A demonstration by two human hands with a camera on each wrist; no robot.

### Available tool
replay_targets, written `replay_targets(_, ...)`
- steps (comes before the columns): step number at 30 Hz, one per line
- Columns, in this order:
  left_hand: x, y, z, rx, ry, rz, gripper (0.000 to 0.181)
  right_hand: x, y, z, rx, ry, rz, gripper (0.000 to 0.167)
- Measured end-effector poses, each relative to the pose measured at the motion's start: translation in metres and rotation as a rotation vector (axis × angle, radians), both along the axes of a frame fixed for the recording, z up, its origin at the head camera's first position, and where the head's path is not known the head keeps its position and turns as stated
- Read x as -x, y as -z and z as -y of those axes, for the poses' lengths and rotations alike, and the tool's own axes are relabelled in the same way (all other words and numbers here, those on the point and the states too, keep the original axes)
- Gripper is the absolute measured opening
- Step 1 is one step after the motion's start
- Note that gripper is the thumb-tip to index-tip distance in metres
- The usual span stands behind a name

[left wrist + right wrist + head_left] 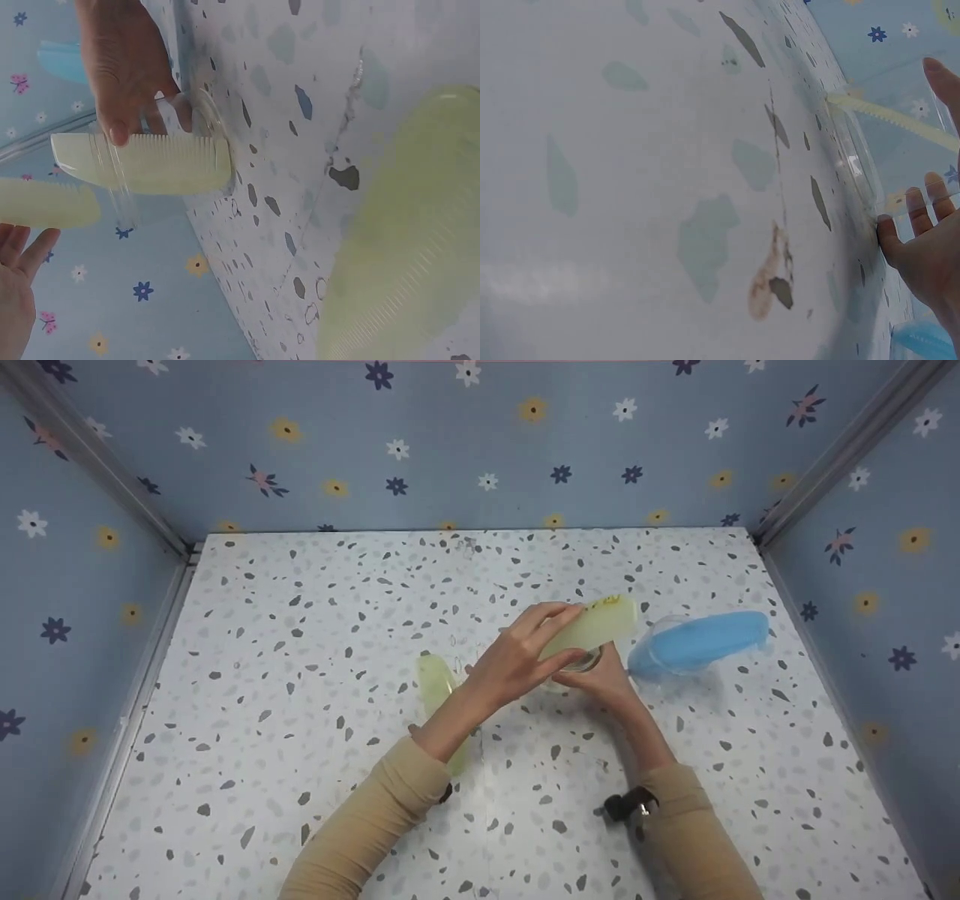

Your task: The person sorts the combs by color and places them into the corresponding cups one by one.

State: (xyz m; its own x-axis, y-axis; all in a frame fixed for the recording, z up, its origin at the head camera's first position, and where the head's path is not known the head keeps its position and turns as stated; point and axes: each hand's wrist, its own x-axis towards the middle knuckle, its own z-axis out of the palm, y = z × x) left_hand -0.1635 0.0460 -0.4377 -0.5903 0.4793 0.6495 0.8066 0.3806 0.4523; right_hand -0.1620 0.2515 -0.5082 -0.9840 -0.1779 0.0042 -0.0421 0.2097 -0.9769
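Note:
My left hand (514, 656) pinches a pale yellow-green comb (604, 622) between thumb and fingers, tilted above a clear plastic cup (206, 112). My right hand (604, 679) grips this cup, fingers wrapped round its side, as the right wrist view shows. Inside the cup stands a second pale yellow-green comb (172, 165), its teeth visible through the clear wall. A third yellow-green comb (433, 679) lies on the table beneath the left forearm, partly covered by it. In the left wrist view the held comb (49, 204) is apart from the cup.
Right of my right hand, a blue comb (709, 639) leans in another clear container (667, 626). The speckled white tabletop (322, 607) is bounded by blue flowered panels (480, 442) at the back and both sides. A black device (626, 806) is strapped at the right wrist.

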Motion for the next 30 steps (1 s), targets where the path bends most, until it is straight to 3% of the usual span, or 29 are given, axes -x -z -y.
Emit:
replay_targets(8,0.005,-0.004,-0.017,-0.061,-0.002,0.001,0.056,0.01,0.024,-0.008,-0.036,0.012,-0.024,0.112)
replay_targets(19,0.014,0.002,-0.034,-0.122,-0.029,0.052,0.056,0.007,0.025,-0.009,-0.133,0.061,0.036,0.106)
replay_targets(30,0.019,0.018,-0.04,-0.073,-0.055,0.154,0.056,0.007,0.02,-0.008,-0.175,0.039,-0.077,0.111)
